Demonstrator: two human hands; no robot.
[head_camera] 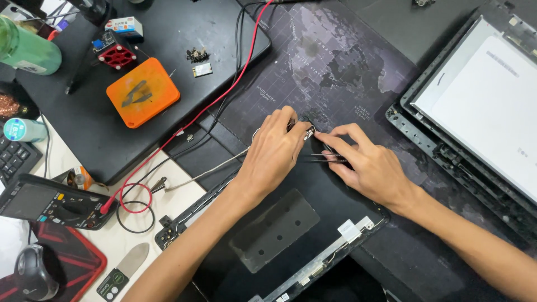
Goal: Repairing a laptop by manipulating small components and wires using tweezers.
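Both hands meet at the far edge of the black laptop lid shell (pixel 279 223), mid-scene: left hand (pixel 272 154) palm down, fingertips pinching a small metal hinge bracket (pixel 309 132); right hand (pixel 369 165) gripping thin tweezers (pixel 321 157), tips pointing left beneath the left hand. Bracket looks light, stiff, slippery, best pinched by its edges. Lid seems thin, flexible plastic; forearms enter from the near side, wrists low.

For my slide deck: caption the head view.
Left hand steadies a small metal part on a laptop lid while right hand holds tweezers.
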